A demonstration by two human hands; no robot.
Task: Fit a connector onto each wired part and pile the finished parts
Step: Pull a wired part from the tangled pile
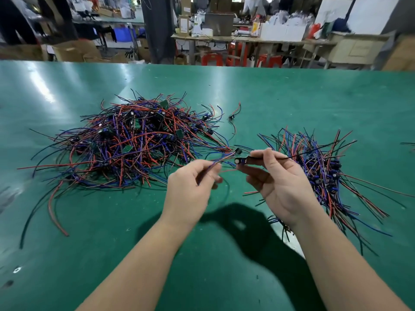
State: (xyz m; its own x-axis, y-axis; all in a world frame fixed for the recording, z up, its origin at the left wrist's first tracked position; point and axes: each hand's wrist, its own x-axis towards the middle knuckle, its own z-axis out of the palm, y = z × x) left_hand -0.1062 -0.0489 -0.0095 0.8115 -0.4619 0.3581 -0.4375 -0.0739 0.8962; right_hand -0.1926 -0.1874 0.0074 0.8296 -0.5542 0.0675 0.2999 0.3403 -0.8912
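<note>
Wired part [240, 161]: small board with a capacitor, held above the worktop [224, 270] at frame centre, between both hands.
Right hand [280, 187]: thumb and fingers pinch the part's body; a black wire [292, 157] trails right from it.
Left hand [190, 189]: fingers curled, pinching the part's blue and red wires [224, 156].
Large pile [134, 140]: tangled parts, left of centre.
Smaller pile [323, 173]: right of frame, behind the right hand.
Stray part [232, 117]: alone, up between the piles.
Worktop: green.
</note>
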